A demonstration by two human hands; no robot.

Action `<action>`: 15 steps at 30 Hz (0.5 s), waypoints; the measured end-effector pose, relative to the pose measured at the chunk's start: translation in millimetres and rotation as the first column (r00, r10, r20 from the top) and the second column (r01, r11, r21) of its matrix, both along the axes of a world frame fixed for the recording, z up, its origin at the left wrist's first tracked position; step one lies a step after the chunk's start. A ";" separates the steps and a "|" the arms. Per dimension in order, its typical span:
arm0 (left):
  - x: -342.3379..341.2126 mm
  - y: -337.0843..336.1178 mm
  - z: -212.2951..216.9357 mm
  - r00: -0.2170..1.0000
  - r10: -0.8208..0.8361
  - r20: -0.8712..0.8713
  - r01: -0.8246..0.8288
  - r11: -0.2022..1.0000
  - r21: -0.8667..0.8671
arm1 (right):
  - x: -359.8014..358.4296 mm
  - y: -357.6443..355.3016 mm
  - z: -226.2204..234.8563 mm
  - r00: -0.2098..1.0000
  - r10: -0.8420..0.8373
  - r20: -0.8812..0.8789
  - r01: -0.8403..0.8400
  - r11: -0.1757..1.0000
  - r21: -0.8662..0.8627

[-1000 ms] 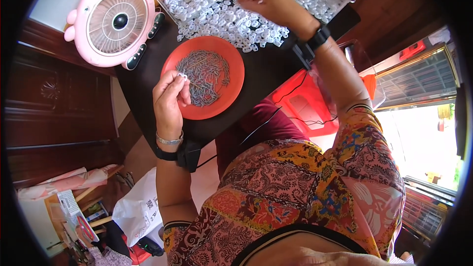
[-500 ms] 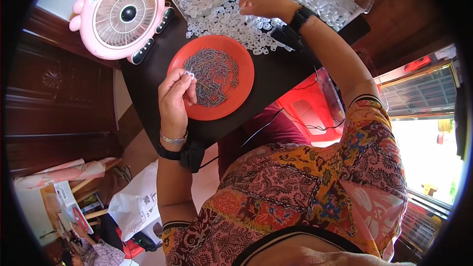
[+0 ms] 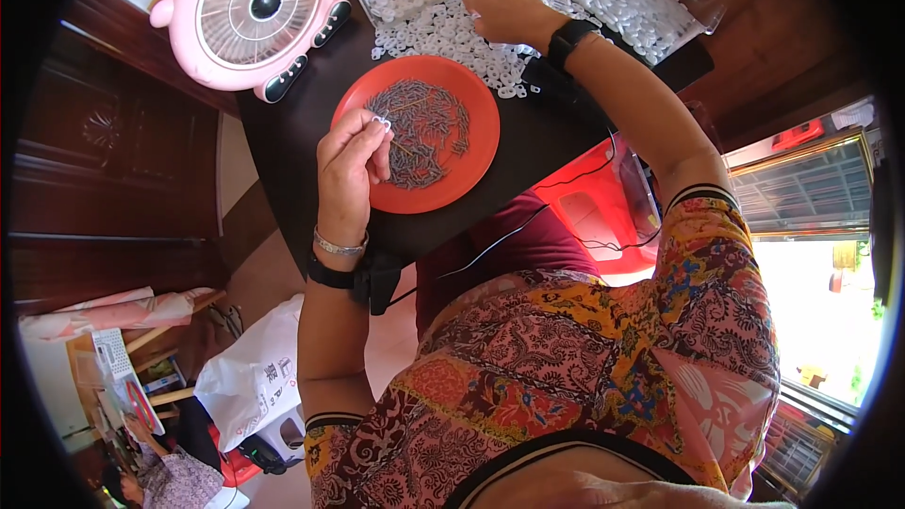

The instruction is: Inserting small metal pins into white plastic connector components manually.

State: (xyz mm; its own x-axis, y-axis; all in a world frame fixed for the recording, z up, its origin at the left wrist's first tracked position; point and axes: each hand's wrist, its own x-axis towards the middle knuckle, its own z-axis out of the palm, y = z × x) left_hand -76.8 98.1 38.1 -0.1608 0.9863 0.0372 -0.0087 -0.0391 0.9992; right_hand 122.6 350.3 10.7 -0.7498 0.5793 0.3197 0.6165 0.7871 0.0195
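My left hand (image 3: 344, 165) is closed at the near left rim of a red plate (image 3: 476, 170). Pinched between its thumb and fingertips is a small white plastic piece with holes (image 3: 381, 122). Many thin grey screws (image 3: 415, 113) lie spread over the plate, a few yellowish ones among them. Farther off, my right hand (image 3: 514, 14) rests over a heap of the same white plastic pieces (image 3: 424, 42), fingers curled in and pointing left. What those fingertips hold, if anything, is hidden.
A pink fan (image 3: 255, 5) stands at the dark table's (image 3: 311, 198) far left. A clear bin of white pieces (image 3: 617, 0) sits at the far right. A red plastic stool (image 3: 589, 207) is right of my lap. Lower left are a white bag (image 3: 250, 368) and another person (image 3: 184, 481).
The whole view has shifted a little. My right hand has come slightly nearer over the heap, its fingers still curled. My left hand keeps its pinch on the white piece beside the plate.
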 end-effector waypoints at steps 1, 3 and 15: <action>-0.2 0.0 -2.0 1.000 -0.001 0.006 0.001 1.000 0.003 | -1.5 -0.6 -0.5 0.999 0.032 0.010 -0.032 0.999 0.002; -0.7 2.2 -4.6 1.000 0.000 0.009 0.000 1.000 0.013 | -2.3 1.1 1.0 0.998 0.066 0.019 -0.066 0.998 0.011; -2.6 2.7 -8.2 1.000 0.009 0.016 -0.010 0.999 0.037 | 7.4 -52.3 44.4 0.783 -0.124 -0.610 -0.485 0.491 -0.723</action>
